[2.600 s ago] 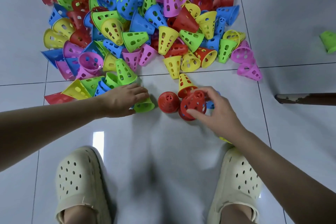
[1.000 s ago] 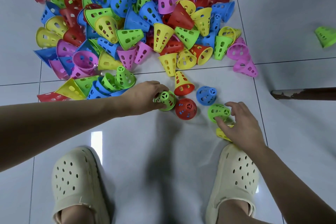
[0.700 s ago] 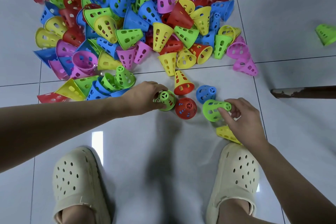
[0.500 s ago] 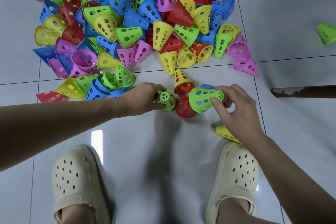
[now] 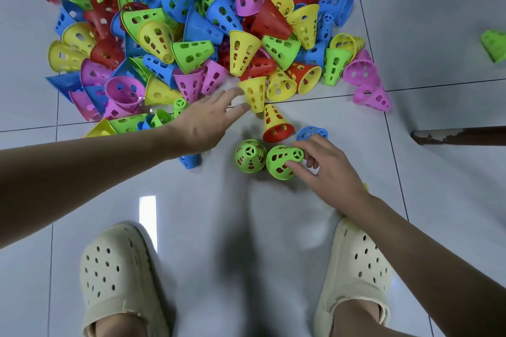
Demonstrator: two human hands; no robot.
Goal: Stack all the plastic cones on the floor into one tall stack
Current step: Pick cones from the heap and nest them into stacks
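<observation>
left hand (image 5: 208, 120) fingers straight, at yellow cone (image 5: 253, 93) | right hand (image 5: 325, 167) grip pinching green cone (image 5: 283, 161)

Near my feet I count two green cones (image 5: 249, 156) (image 5: 283, 161), one yellow-over-red pair (image 5: 275, 124), one blue cone (image 5: 312, 133); my two clogs (image 5: 120, 279) (image 5: 356, 265); the heap (image 5: 191, 35) is too tangled to count.

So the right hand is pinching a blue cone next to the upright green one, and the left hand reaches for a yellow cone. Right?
Not quite: the head view shows the right hand pinching a green cone, not blue. It does lie beside the upright green cone, and the left hand reaches for a yellow cone.
</observation>
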